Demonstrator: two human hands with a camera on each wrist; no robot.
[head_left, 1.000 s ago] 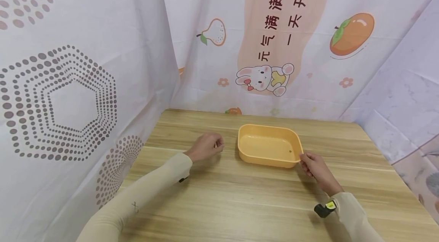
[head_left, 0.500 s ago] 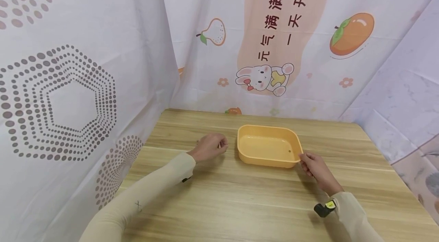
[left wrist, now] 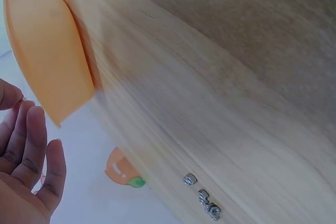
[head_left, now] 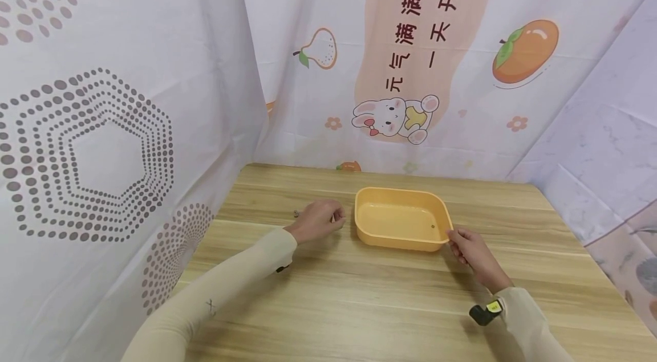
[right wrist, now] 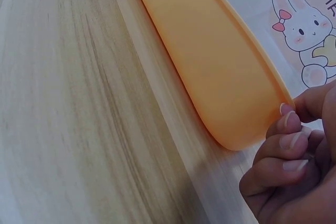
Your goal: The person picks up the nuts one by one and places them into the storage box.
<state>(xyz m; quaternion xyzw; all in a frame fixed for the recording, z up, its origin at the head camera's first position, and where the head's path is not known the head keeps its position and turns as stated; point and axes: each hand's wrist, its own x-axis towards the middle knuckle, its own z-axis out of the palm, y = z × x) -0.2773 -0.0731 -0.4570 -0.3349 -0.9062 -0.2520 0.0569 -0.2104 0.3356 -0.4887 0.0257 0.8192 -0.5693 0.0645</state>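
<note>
In the head view a yellow-orange plastic tray (head_left: 404, 245) sits on the wooden table. My right hand (head_left: 474, 253) pinches its near right corner, thumb on the rim and fingers curled below, as the right wrist view shows. A small dark round thing (head_left: 433, 227) lies inside the tray. My left hand (head_left: 318, 220) hovers just left of the tray's wall. Its thumb and forefinger tips meet on a tiny piece, likely a nut, almost wholly hidden by the fingertips; the other fingers are loosely bent. Behind this hand, several small metal nuts (left wrist: 203, 196) lie on the table.
White printed curtains (head_left: 308, 111) enclose the table (head_left: 359, 305) at the back and both sides. The table's far edge runs close behind the tray. A black wrist camera (head_left: 485, 313) sits at the right sleeve.
My left hand has moved rightward toward the tray, uncovering the nuts behind it. My right hand keeps its hold on the corner, and the tray has hardly moved.
</note>
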